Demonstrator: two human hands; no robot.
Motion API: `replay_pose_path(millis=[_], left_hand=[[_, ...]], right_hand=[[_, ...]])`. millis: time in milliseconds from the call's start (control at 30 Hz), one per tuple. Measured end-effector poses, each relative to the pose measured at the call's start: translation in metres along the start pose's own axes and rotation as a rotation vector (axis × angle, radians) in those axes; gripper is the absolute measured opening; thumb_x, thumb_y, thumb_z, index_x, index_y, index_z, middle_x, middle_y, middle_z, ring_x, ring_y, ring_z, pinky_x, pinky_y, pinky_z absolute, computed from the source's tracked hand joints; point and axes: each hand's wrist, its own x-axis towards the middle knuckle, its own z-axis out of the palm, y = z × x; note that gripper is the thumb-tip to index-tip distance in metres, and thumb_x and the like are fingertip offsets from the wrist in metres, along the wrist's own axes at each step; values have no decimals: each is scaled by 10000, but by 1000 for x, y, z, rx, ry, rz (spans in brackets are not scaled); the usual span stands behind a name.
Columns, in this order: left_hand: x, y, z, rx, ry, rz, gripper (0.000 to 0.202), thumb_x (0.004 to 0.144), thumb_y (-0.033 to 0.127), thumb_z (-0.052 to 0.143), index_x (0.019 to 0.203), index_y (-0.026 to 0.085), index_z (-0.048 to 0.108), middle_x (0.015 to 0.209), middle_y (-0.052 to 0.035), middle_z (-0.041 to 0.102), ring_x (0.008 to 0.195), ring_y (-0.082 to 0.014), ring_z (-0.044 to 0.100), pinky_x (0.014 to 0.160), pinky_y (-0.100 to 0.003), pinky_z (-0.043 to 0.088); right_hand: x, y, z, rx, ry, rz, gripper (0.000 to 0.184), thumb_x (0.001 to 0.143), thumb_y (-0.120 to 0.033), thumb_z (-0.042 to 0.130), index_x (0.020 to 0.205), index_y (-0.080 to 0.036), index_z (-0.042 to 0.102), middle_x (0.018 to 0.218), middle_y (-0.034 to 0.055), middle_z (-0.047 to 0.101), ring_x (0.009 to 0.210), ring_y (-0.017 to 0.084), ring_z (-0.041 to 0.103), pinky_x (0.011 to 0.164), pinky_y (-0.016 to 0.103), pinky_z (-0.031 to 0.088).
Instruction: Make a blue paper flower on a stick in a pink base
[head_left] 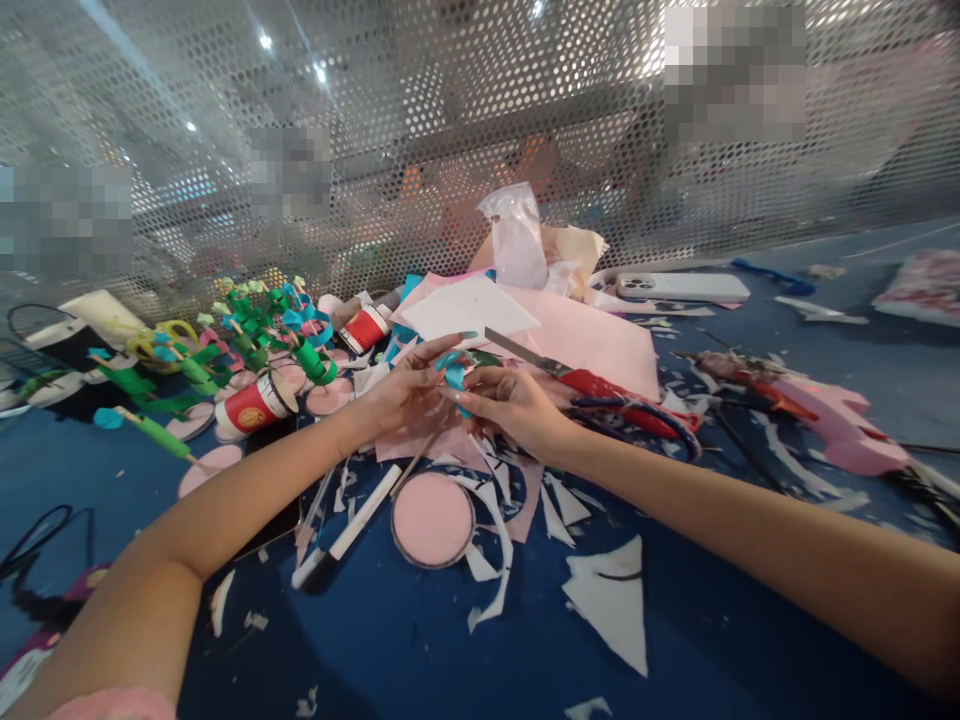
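My left hand [409, 395] and my right hand [517, 405] meet over the middle of the table. Between their fingertips is a small curled blue strip [454, 376], pinched from both sides. A bit of green shows just behind it; what it belongs to I cannot make out. Scissors [529, 352] with a long blade lie beyond my right hand, their handle end among red and dark blue pieces. Nearer to me, below the hands, lies a round pink disc [433, 520] with a dark rim. A white marker [367, 510] with a black end rests left of it.
Green and blue paper plants on sticks [161, 435] stand at left, around a red-and-white cup [256, 405]. Pink sheets [600, 335] and a white phone [682, 287] lie behind. A pink glue gun [840, 420] lies right. White scraps [611, 600] litter the blue table.
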Motion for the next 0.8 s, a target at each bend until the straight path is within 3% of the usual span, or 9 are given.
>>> replay_pose_path(millis=[200, 300, 467, 800], left_hand=[[0, 1, -4, -18, -23, -18, 445, 536, 39, 752, 930, 240, 700, 814, 44, 716, 731, -84, 641, 651, -163, 492], [0, 1, -4, -13, -6, -50, 419, 576, 40, 722, 946, 233, 686, 811, 32, 708, 687, -85, 637, 645, -182, 497], [1, -1, -5, 42, -1, -19, 430, 573, 114, 769, 973, 238, 676, 821, 36, 697, 730, -90, 645, 687, -189, 499], [2, -2, 1, 58, 55, 29, 268, 553, 104, 800, 771, 240, 724, 768, 43, 724, 746, -98, 655, 685, -186, 511]], right_hand=[[0, -1, 1, 47, 11, 44, 435, 495, -345, 839, 749, -174, 530, 501, -69, 583, 397, 63, 535, 395, 162, 418], [0, 0, 0, 59, -20, 57, 430, 501, -357, 836, 755, -170, 543, 516, -69, 586, 399, 58, 530, 403, 164, 422], [0, 0, -1, 18, -36, 23, 383, 530, -372, 823, 722, -161, 567, 511, -56, 583, 414, 58, 532, 406, 168, 422], [0, 4, -4, -43, -10, -105, 381, 619, -463, 757, 763, -181, 546, 506, -45, 582, 400, 63, 501, 381, 178, 382]])
